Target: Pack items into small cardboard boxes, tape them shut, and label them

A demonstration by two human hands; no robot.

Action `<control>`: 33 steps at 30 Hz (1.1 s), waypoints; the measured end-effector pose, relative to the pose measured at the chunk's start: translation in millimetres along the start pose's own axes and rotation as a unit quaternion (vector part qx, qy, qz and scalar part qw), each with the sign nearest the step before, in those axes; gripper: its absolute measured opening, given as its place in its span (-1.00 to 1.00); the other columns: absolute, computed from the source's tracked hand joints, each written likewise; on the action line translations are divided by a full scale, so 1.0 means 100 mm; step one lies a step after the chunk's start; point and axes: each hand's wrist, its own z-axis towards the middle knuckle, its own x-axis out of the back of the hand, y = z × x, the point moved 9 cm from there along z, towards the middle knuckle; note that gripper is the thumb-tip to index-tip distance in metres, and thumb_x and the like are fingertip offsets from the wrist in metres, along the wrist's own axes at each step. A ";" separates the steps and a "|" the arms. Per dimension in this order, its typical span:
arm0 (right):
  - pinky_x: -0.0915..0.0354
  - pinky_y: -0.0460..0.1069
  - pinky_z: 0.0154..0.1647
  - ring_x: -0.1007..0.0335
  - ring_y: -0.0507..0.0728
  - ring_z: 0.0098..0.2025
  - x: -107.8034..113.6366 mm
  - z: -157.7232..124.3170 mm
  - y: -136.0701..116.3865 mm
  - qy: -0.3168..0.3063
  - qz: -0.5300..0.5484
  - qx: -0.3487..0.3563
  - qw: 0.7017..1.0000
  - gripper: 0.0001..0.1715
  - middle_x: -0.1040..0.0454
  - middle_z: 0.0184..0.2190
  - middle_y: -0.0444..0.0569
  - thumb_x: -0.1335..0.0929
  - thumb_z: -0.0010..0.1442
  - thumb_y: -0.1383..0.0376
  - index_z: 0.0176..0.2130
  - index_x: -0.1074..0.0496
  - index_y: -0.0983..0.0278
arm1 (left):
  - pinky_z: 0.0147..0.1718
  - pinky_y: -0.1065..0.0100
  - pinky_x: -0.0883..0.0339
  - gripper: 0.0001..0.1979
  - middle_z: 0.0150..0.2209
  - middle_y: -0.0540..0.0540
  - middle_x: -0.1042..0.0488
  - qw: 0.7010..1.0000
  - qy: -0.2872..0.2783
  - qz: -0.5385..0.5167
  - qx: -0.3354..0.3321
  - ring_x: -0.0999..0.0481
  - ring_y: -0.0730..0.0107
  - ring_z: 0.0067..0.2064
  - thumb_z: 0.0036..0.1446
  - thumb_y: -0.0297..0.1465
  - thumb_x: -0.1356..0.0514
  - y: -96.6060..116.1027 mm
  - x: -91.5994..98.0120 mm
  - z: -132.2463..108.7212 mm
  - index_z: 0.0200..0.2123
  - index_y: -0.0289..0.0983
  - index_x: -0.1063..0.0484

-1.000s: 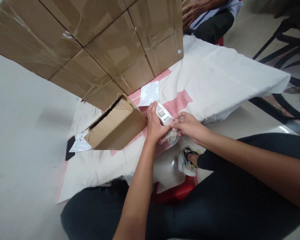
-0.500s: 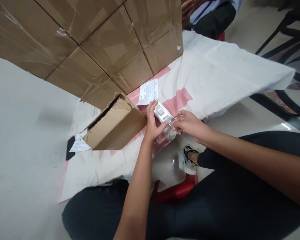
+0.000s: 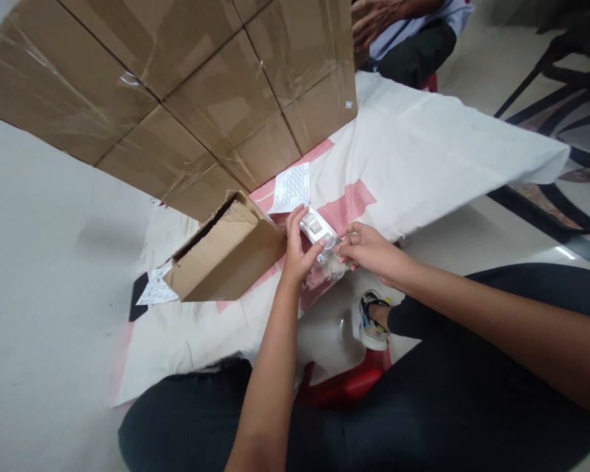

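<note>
A small white rectangular device (image 3: 316, 226) with pale panels on its face lies tilted between my hands, just over the cloth. My left hand (image 3: 297, 248) grips its left side, thumb at the near end and fingers along the far edge. At the near right corner, my right hand (image 3: 362, 248) has its thumb and fingertips pinched together; whatever is in them is too small to make out. Just beyond the device rests a white sheet (image 3: 292, 186) printed with rows of small outlined shapes. An opened cardboard box (image 3: 231, 255) with a torn edge stands left of my left hand.
Taped cardboard boxes (image 3: 187, 118) form a wall at the back. A white and pink cloth (image 3: 423, 144) covers the work surface. Another printed sheet (image 3: 157, 288) and a black flat object (image 3: 138, 296) lie at left. A co-worker's hand (image 3: 373, 23) shows at the top.
My right hand's fingertips stay at the device's near corner, with its fingers shifted slightly. The whole view has moved a little; my left hand keeps its grip on the device.
</note>
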 end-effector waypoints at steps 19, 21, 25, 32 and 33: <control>-0.21 -0.15 -0.62 -0.39 0.01 -0.46 0.00 0.00 -0.01 -0.005 -0.030 -0.006 1.000 -0.74 -0.35 -0.49 -0.20 -0.35 0.19 0.51 -0.21 -0.22 0.25 | 0.35 -0.06 -0.07 -0.33 0.29 -0.25 -0.19 0.999 0.008 -0.042 0.010 -0.19 -0.02 0.36 0.21 0.09 -0.17 -0.02 0.01 0.00 0.26 -0.11 -0.21; -0.21 -0.15 -0.62 -0.38 0.01 -0.46 0.00 0.02 0.00 -0.005 -0.028 -0.005 1.000 -0.73 -0.35 -0.50 -0.20 -0.36 0.19 0.51 -0.21 -0.22 0.25 | 0.35 -0.06 -0.07 -0.35 0.29 -0.25 -0.19 0.999 0.006 -0.040 0.011 -0.18 -0.03 0.37 0.21 0.07 -0.17 -0.02 0.01 0.00 0.26 -0.10 -0.20; -0.21 -0.15 -0.62 -0.39 0.02 -0.45 0.00 0.03 0.02 -0.004 -0.030 -0.003 1.000 -0.73 -0.35 -0.49 -0.20 -0.36 0.18 0.51 -0.20 -0.23 0.25 | 0.35 -0.05 -0.07 -0.35 0.29 -0.25 -0.19 0.999 0.009 -0.035 0.011 -0.18 -0.03 0.37 0.22 0.07 -0.17 -0.01 0.02 0.00 0.26 -0.11 -0.20; -0.21 -0.15 -0.62 -0.40 0.02 -0.45 0.00 0.03 0.02 -0.005 -0.029 -0.010 1.000 -0.72 -0.37 -0.49 -0.18 -0.36 0.17 0.52 -0.21 -0.22 0.24 | 0.35 -0.04 -0.07 -0.36 0.28 -0.26 -0.18 0.999 0.006 -0.032 0.007 -0.18 0.00 0.37 0.24 0.07 -0.14 -0.01 0.01 0.00 0.26 -0.12 -0.19; -0.21 -0.15 -0.62 -0.40 0.02 -0.45 0.00 0.03 0.02 -0.005 -0.028 -0.008 1.000 -0.72 -0.37 -0.50 -0.19 -0.36 0.16 0.52 -0.21 -0.22 0.24 | 0.35 -0.04 -0.07 -0.36 0.28 -0.26 -0.18 1.000 0.004 -0.028 0.007 -0.18 0.00 0.37 0.25 0.07 -0.13 -0.01 0.01 0.00 0.26 -0.12 -0.18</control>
